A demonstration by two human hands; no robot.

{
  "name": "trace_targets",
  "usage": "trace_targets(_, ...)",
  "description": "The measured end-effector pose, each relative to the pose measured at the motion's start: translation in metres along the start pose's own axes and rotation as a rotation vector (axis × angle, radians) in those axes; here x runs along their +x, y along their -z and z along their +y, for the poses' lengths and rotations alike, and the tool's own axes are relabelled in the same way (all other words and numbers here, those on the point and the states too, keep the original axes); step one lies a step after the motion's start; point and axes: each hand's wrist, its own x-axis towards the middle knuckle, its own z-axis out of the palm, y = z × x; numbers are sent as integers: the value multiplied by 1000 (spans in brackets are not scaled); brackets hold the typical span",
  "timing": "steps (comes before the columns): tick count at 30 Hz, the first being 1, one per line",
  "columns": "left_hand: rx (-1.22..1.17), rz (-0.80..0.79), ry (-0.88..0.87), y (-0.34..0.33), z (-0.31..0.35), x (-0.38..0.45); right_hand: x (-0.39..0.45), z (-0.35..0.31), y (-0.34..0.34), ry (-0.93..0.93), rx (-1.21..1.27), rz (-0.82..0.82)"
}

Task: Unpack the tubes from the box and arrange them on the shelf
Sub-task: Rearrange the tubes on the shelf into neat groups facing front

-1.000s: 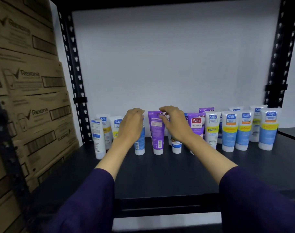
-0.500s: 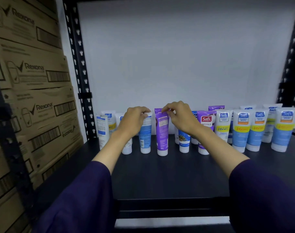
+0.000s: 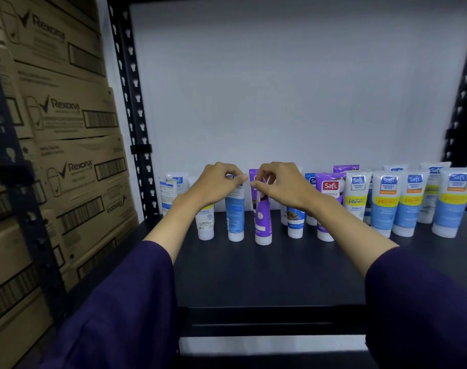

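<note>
Your left hand (image 3: 216, 186) is up at the top of a blue-and-white tube (image 3: 235, 214), fingers curled and pinched on its upper edge; the tube stands cap-down on the dark shelf (image 3: 267, 275). Your right hand (image 3: 283, 186) sits just beside it, thumb and forefinger closed in a pinch grip on the crimped top of the purple tube (image 3: 263, 217), which also stands cap-down and leans slightly. The fingertips of the two hands are nearly touching.

Left of these stands a white tube (image 3: 206, 222), partly behind your left wrist, and two more white tubes (image 3: 168, 194) further left by the black upright (image 3: 132, 107).

To the right: a short blue-label tube (image 3: 295, 222) under your right wrist, a purple Safi Naturals tube (image 3: 329, 203), then a row of Safi tubes with yellow bands (image 3: 402, 203) running to the right edge, all upright, with more behind.

Rexona cartons (image 3: 56, 145) are stacked at the left. Dark purple sleeves (image 3: 424, 302) cover both forearms. No unpacking box in view.
</note>
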Motion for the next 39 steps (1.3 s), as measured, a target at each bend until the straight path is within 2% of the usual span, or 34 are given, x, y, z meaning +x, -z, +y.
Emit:
trace_targets(3,-43,49,33,-4,1,-3,0,0,3,-1,26,-5)
trace_targets(7,-31,18,8,-4,2,-6,-2,3,5,-11,53,-41)
trace_targets(14,96,28,40,-2,-3,-3,3,8,1,-1,-159,15)
trace_targets(26,319,-17,-23,-4,-1,9,6,11,-10,-36,-137,58)
trace_targets(35,284,-22,-27,-2,-3,5,3,3,-10,-21,-128,63)
trace_targets(39,243,76,-42,11,-8,-4,6,-13,-9,40,-87,94)
